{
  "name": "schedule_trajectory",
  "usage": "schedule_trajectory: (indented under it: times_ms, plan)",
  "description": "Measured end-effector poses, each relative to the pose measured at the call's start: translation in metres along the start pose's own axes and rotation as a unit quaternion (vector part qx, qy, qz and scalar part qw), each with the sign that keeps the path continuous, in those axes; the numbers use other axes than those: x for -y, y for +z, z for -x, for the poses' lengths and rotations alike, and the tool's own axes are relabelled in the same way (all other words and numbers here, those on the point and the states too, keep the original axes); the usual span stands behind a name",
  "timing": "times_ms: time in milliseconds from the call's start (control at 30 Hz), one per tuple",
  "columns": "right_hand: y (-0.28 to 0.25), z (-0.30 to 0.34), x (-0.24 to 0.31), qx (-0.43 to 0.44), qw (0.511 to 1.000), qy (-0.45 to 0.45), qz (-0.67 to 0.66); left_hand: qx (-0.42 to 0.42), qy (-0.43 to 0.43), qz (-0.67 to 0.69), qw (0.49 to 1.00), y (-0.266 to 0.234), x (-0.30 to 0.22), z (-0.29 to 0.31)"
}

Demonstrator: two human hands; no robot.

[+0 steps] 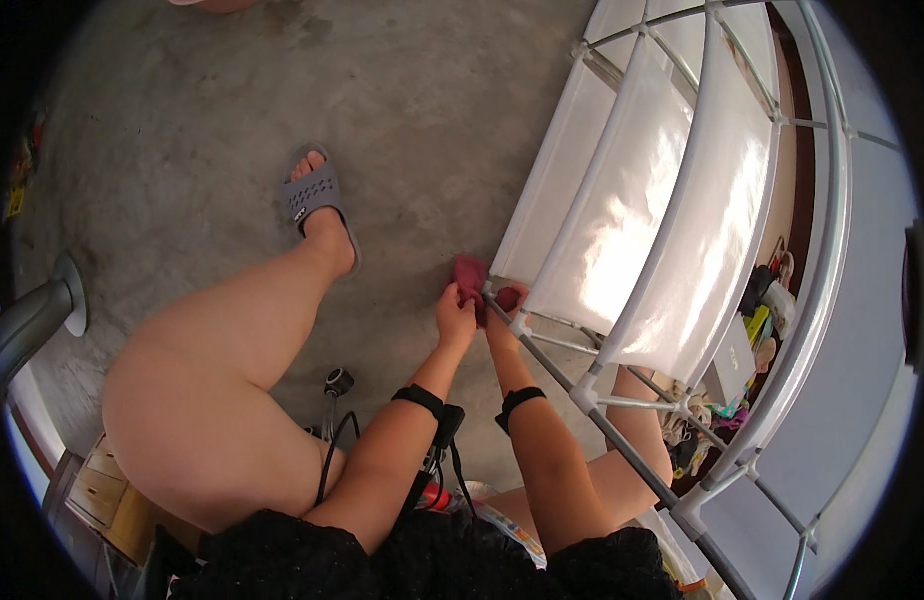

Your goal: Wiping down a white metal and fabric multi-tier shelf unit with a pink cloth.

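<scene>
A dark pink cloth [469, 272] is bunched around the lower near corner of a metal-tube rack [550, 366], close above the floor. My left hand [455, 317] is closed on the cloth, on the left side of the corner. Just across the tube, my right hand [501, 326] is closed with a darker fold of the cloth showing at its fingers; the tube partly hides it. White sheet shelves [622, 215] stretch between the rack's tubes, joined by white plastic connectors [585, 392].
Shoes and small items [762, 320] are heaped behind the rack on the right. My left foot wears a grey slipper [322, 200] on the concrete floor [412, 130]. A small wooden drawer unit [107, 490] and a grey round-based stand [70, 293] are at left.
</scene>
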State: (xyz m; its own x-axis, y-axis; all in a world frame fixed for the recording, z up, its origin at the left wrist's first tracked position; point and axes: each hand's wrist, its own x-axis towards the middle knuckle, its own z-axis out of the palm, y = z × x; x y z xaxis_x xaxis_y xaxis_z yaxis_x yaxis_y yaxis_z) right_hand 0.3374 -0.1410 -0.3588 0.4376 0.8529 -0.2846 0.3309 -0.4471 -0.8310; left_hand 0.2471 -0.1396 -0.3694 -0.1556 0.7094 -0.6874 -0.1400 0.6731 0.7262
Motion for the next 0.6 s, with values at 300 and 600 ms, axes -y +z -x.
schedule_trajectory:
  times_ms: [300, 600]
  plan:
    - [-0.020, 0.008, 0.013, 0.046, 0.974, -0.137, 0.174, 0.048, 0.084, -0.033, 0.995, 0.015, 0.002, 0.005]
    - [-0.014, 0.001, 0.007, 0.014, 0.997, 0.016, 0.075, -0.001, 0.183, -0.161, 0.970, 0.021, -0.016, 0.013]
